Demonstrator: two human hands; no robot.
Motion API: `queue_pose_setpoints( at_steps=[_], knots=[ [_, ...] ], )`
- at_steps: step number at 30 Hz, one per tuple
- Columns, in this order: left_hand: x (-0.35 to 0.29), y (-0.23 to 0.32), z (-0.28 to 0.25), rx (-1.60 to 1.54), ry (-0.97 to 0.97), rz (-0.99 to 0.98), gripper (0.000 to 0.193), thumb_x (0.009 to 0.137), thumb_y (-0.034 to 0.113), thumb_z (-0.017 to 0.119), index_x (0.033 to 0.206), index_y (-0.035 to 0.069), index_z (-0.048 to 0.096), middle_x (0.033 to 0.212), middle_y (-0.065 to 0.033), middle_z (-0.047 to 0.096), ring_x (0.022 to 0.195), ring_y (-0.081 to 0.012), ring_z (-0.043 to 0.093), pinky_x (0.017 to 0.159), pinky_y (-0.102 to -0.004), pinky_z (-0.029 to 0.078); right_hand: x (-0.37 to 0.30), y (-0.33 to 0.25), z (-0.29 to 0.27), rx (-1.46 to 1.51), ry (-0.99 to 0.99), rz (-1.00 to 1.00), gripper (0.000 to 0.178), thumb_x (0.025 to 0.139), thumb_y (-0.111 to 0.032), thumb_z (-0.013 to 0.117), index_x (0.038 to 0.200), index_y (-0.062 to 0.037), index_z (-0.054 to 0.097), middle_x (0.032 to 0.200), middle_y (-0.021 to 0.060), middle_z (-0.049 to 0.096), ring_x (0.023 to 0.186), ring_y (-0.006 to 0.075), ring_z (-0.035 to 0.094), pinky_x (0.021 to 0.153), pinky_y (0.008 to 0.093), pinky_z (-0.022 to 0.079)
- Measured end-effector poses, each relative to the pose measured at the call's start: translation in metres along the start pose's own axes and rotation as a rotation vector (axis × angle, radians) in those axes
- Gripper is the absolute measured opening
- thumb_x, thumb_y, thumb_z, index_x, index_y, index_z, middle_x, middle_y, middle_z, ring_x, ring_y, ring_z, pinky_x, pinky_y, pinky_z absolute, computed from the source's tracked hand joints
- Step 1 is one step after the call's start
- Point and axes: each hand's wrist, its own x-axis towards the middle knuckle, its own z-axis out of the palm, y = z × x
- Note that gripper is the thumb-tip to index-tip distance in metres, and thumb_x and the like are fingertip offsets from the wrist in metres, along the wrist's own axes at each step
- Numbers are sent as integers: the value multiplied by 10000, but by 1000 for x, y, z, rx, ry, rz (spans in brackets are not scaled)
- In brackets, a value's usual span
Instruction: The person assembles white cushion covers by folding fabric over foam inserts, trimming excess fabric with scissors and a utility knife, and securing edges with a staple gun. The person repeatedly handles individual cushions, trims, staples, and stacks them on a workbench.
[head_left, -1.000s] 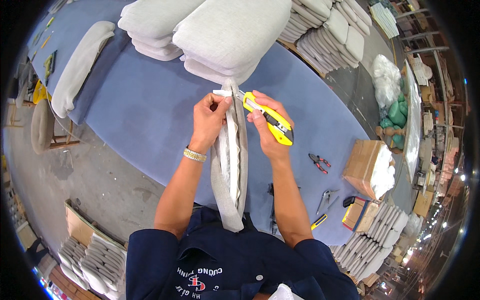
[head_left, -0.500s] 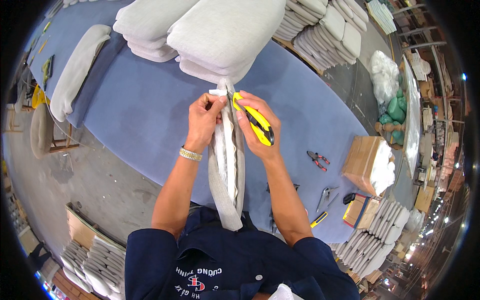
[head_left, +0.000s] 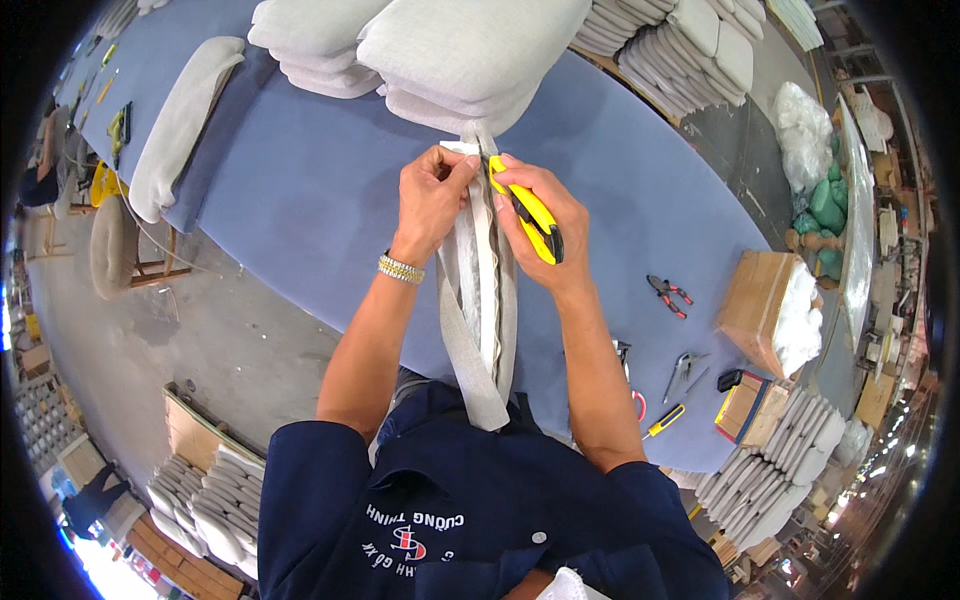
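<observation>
A long, narrow piece wrapped in light grey fabric (head_left: 508, 325) runs from the cushion stack towards my body, its near end against my shirt. Its open side faces up, and a white strip (head_left: 487, 290) lies along it. At the far end, my left hand (head_left: 430, 198) is closed, thumb and fingertips pinching the white strip. My right hand (head_left: 568, 225) is wrapped round a yellow and black utility knife (head_left: 535, 212). The knife's front end is close to the strip and the fabric edge, just right of my left fingertips. Whether the blade touches them cannot be made out.
Grey cushions (head_left: 450, 55) are stacked on the blue table (head_left: 330, 200) beyond my hands. Red-handled pliers (head_left: 668, 296), a metal hand tool (head_left: 684, 372) and a yellow-handled tool (head_left: 666, 420) lie to the right, near a cardboard box (head_left: 755, 308). A padded piece (head_left: 185, 130) lies far left.
The whole view has shifted, so the table and things appear further right and slightly higher. Both hands keep their holds at the piece's far end, with little visible change between them.
</observation>
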Motion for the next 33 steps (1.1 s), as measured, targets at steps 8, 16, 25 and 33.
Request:
queue_pose_setpoints(
  at_steps=[8,16,25,33],
  knots=[
    [-2,6,-5,40,-16,68,202,953,163,776,869,13,669,692,11,622,593,-39,528,545,-220,447,-16,-3,-4,75,40,78,200,885,-26,717,1084,-43,712,1184,179,742,1042,279,740,886,339,567],
    [-16,33,-6,135,-36,105,199,956,159,771,876,4,676,711,-1,646,600,-45,544,555,-222,442,-39,-12,-13,113,55,105,175,891,17,704,1063,-12,714,1155,171,753,1102,253,737,893,321,566],
    [-36,66,-6,229,-69,208,214,947,175,787,886,-3,686,720,-3,647,610,-52,541,571,-226,439,-88,-27,-22,135,92,94,186,878,12,714,1062,-18,716,1141,175,753,1115,284,732,913,331,565],
    [-49,95,9,239,-138,285,167,961,163,776,928,12,711,715,3,610,640,-73,522,614,-228,416,-135,-46,-34,158,129,98,233,861,3,736,1088,-47,710,1160,186,750,1058,303,746,910,344,569]
  ],
)
